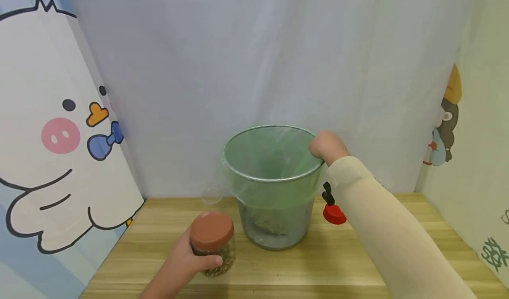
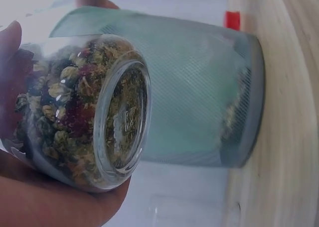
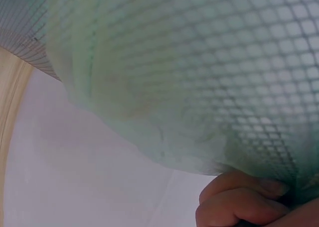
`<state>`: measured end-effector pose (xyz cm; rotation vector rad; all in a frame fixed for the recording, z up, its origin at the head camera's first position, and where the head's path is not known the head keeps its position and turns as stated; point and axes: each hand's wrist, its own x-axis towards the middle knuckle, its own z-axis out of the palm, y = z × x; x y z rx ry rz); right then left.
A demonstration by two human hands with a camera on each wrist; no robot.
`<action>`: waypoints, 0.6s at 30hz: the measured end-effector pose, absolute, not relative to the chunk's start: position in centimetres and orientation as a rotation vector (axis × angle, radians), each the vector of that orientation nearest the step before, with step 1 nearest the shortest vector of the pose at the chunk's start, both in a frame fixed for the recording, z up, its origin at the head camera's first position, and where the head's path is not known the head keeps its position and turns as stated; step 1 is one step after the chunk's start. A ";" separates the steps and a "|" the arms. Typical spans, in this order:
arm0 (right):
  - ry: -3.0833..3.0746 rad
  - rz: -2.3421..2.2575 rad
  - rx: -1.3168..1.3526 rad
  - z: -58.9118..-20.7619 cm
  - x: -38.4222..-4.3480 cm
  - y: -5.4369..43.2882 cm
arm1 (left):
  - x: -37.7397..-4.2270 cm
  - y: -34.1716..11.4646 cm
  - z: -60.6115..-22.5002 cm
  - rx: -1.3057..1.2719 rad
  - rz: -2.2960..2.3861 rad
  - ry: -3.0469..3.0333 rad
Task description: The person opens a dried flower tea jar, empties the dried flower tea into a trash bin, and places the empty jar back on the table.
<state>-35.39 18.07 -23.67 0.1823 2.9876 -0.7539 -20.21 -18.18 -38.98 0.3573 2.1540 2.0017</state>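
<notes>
Head view: left hand (image 1: 187, 259) clamps a brown-lidded glass jar (image 1: 216, 246), lid up, front-left of an upright mesh wastebasket (image 1: 298, 226); right hand (image 1: 328, 147), nearer the wastebasket, clasps its green bin liner (image 1: 274, 194) at the right rim; wood-grain tabletop (image 1: 159, 232) beneath, white curtain (image 1: 199, 91) behind. Left wrist: dried flowers (image 2: 60, 95) inside the jar. Right wrist: fingers (image 3: 237, 204) curl on the liner

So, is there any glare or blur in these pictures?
Left wrist: bright highlights on the glass jar, slight haze over the mesh bin; right wrist: the green bag looks soft; head: fairly even light, brown lid clear.
</notes>
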 end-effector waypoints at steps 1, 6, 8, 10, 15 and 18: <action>2.988 -0.748 0.180 -23.6 -35.4 18.1 | -20.2 -17.9 -38.9 0.363 2.019 2.132; 2.978 -0.774 0.177 -23.6 -35.5 18.1 | -20.3 -16.4 -38.4 0.474 2.110 2.006; 2.978 -0.788 0.175 -23.7 -35.5 18.2 | -20.4 -15.7 -38.0 0.543 2.126 1.982; 2.981 -0.792 0.173 -23.8 -35.5 18.3 | -20.4 -14.9 -37.5 0.595 2.132 1.942; 2.983 -0.780 0.171 -23.9 -35.5 18.4 | -20.1 -12.5 -36.2 0.632 2.116 1.825; 2.983 -0.781 0.171 -23.9 -35.5 18.4 | -19.7 -11.2 -35.6 0.640 2.088 1.809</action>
